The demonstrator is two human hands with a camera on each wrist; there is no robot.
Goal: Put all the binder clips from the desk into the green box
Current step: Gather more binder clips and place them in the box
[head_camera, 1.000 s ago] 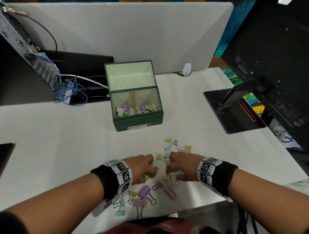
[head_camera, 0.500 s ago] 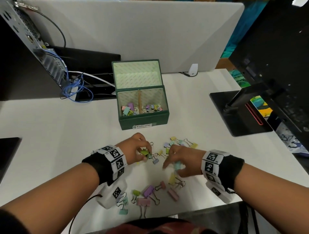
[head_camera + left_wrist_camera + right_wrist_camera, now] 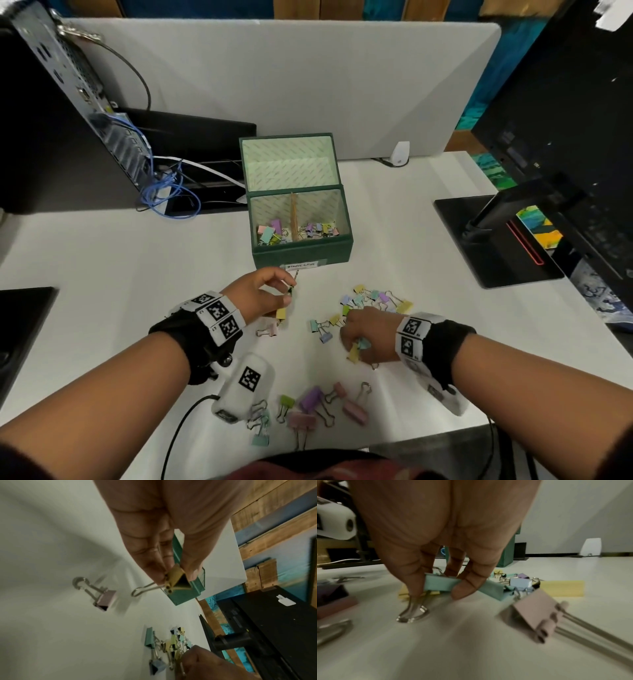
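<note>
left hand (image 3: pixel 262 294) pinches yellow clip (image 3: pixel 176 577), lifted near open green box (image 3: pixel 303 255) | right hand (image 3: pixel 368 334) grips teal clip (image 3: pixel 441 583) on surface (image 3: pixel 120 274) | pastel clips (image 3: pixel 376 298) scattered, some in both box compartments

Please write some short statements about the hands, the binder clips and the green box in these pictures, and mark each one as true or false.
1. The left hand pinches a yellow binder clip. True.
2. The green box is closed. False: its lid stands open.
3. The right hand holds a teal binder clip low at the desk. True.
4. The box holds no clips. False: clips lie in both compartments.
5. A pink binder clip lies on the desk near the left hand. True.
</note>
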